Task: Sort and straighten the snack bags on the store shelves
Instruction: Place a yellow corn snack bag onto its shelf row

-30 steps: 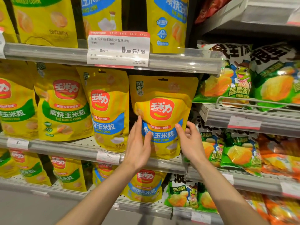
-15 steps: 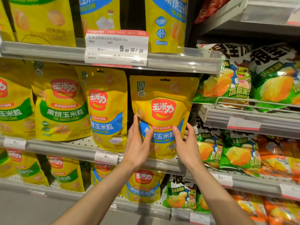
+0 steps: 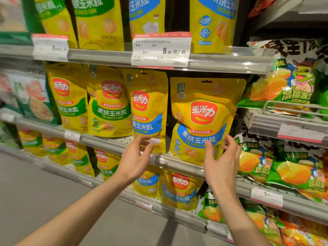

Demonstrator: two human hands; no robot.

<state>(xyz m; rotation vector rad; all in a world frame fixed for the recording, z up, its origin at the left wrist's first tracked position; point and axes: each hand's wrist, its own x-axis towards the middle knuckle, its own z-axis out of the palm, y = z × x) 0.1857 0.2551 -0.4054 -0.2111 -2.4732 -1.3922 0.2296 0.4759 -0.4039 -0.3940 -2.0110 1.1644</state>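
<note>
A yellow corn snack bag with a blue band (image 3: 202, 119) stands upright on the middle shelf (image 3: 177, 162), facing out. My right hand (image 3: 221, 162) hovers just in front of its lower right corner, fingers spread, holding nothing. My left hand (image 3: 136, 158) is off the bag, open, in front of the neighbouring blue-band bag (image 3: 147, 110). Two green-band corn bags (image 3: 110, 103) stand further left on the same shelf.
More yellow corn bags stand on the shelf above, behind a sale price tag (image 3: 161, 48), and on the shelf below (image 3: 179, 189). Green frog-print chip bags (image 3: 284, 86) fill the angled racks at right. Grey floor lies at lower left.
Both hands have let go of the blue-band bag and drawn back from it, the left hand sliding leftward. The bag stays standing on the shelf. My view has shifted left.
</note>
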